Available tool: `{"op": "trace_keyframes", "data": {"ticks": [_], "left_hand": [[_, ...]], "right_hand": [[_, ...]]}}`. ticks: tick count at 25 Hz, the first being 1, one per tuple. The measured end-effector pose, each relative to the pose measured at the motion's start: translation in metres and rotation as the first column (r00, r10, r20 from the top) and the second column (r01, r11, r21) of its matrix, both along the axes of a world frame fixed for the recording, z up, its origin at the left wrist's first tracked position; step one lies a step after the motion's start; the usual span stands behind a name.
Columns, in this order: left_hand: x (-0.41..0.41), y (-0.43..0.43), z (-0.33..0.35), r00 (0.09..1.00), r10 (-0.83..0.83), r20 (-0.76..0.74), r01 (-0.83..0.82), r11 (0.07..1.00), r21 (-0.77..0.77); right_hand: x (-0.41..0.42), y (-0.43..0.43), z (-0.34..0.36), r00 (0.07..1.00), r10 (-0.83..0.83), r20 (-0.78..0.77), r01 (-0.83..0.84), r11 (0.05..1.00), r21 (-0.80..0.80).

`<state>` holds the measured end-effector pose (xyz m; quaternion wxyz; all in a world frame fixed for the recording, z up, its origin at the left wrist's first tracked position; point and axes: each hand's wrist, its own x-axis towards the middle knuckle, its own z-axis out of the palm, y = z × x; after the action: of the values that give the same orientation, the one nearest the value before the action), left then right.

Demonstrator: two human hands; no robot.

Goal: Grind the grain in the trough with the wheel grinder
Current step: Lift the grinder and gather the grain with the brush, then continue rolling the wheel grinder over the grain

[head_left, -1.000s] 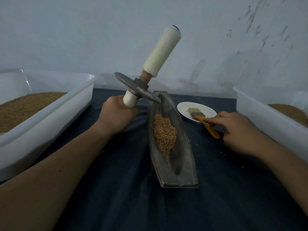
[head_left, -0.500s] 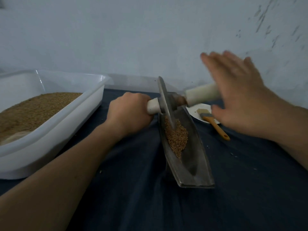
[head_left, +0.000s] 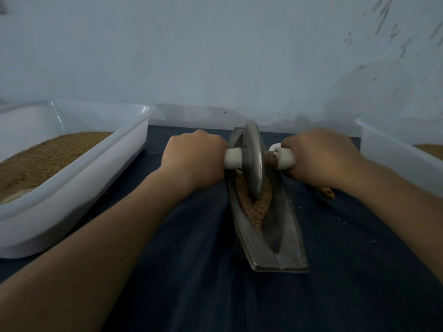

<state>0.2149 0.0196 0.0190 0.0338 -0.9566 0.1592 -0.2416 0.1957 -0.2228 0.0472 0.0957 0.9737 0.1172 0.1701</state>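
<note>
The left hand (head_left: 195, 161) and right hand (head_left: 321, 156) each curl tight round a white handle of the wheel grinder (head_left: 254, 161); its disc stands upright in the metal trough (head_left: 287, 236), rim sunk in the grain (head_left: 262, 207), on the dark tabletop (head_left: 191, 259) near a white tub (head_left: 72, 188)

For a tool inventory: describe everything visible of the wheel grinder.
The wheel grinder is a thin, dull grey, metal-looking disc on a cross axle with pale wrapped handles either side. It stands upright on edge in the trough, its lower rim sunk in the grain. The left hand grips the left handle, the right hand the right.
</note>
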Motion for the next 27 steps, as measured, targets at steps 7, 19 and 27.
{"op": "trace_keyframes", "data": {"ticks": [7, 19, 27], "left_hand": [[-0.011, 0.006, 0.015, 0.983, -0.03, -0.181, 0.042, 0.997, 0.067], [0.015, -0.004, 0.019, 0.982, 0.081, -0.168, -0.072, 0.995, 0.063], [0.004, 0.003, 0.014, 0.999, 0.012, -0.038, -0.006, 0.989, 0.149]], "right_hand": [[-0.006, 0.0, 0.013, 0.976, 0.023, -0.215, -0.02, 1.0, 0.017], [0.031, 0.016, 0.021, 0.984, 0.01, -0.178, -0.02, 0.998, -0.053], [0.016, 0.001, -0.003, 0.99, 0.063, -0.123, -0.056, 0.997, 0.055]]}}
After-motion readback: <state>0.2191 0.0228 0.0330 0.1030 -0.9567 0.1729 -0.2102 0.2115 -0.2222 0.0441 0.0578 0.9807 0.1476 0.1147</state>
